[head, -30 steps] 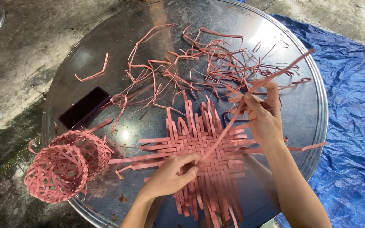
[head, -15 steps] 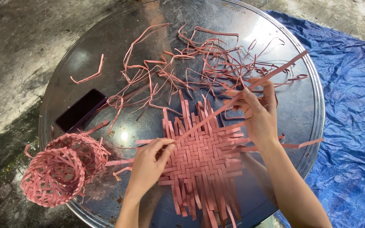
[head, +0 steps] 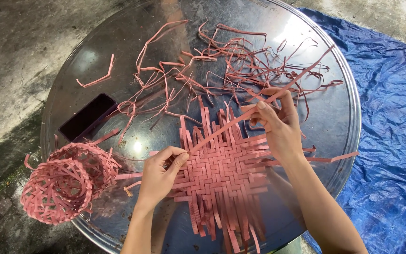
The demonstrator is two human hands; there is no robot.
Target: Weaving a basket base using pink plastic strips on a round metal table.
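The left hand [head: 158, 176] presses its curled fingers down on the near-left edge of a flat woven mat [head: 222, 176] of pink strips, thumb and forefinger closed around the low end of one long pink strip [head: 259, 106]; the right hand [head: 276, 124], up and to the right of that pinch, has its fingertips closed on the same strip farther along, so the strip runs taut from one grip to the other and on past the right hand toward the far rim; the mat lies directly under and between both grips; its middle looks tightly interlaced, while loose ends stick out on every side, longest toward the person, so by the look of it the centre is done and the edges are left to work; left of the left hand a finished-looking small pink basket [head: 66, 181] lies on its side, hanging partly over the rim; beyond the grips sit a dark phone [head: 88, 117] and a tangle of spare strips [head: 231, 61]; all rest on a round shiny metal tray [head: 334, 108], set on grey concrete floor [head: 19, 61], with a blue tarpaulin [head: 393, 117] to the right.
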